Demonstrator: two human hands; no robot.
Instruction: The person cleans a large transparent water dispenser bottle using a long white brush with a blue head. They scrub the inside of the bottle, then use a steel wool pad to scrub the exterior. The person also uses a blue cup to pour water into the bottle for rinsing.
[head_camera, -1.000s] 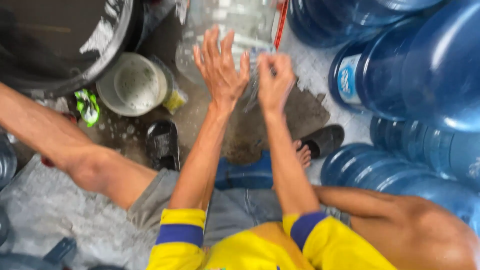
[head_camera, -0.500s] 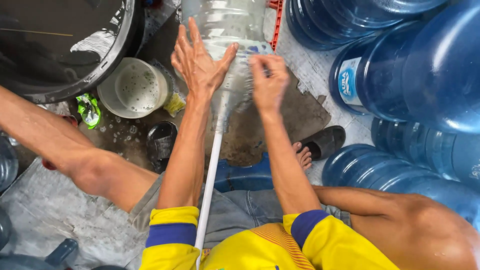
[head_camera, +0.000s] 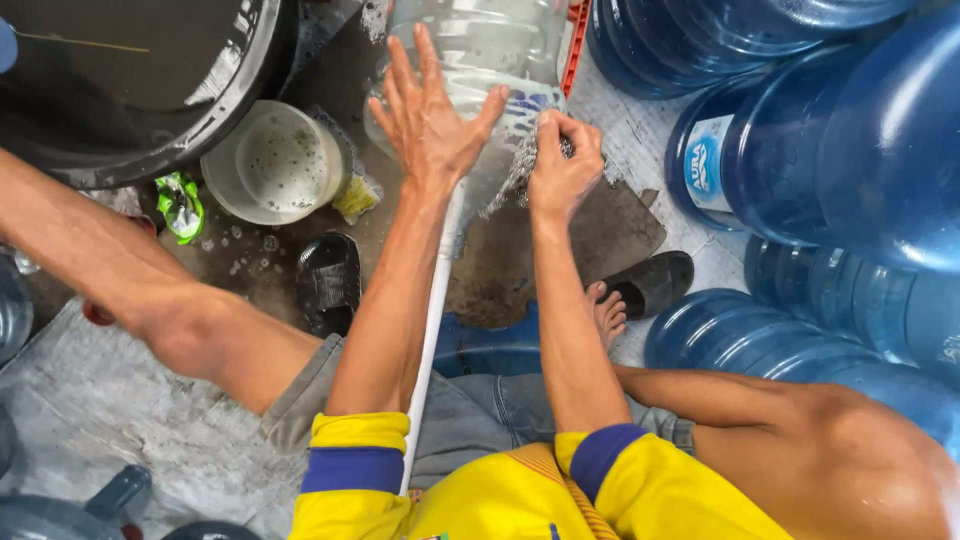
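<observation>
Blue jugs (head_camera: 850, 150) crowd right hand (head_camera: 562, 165) scrubbing bottle (head_camera: 480, 60).

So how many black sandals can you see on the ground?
2. One black sandal lies left of the left forearm, below the white bowl. The other sandal lies right of the right forearm, beside the bare foot. More may be hidden.

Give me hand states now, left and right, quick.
Left hand: open, fingers spread, palm flat on the clear water bottle.
Right hand: closed on a scrubbing pad, pressed against the same bottle.
</observation>
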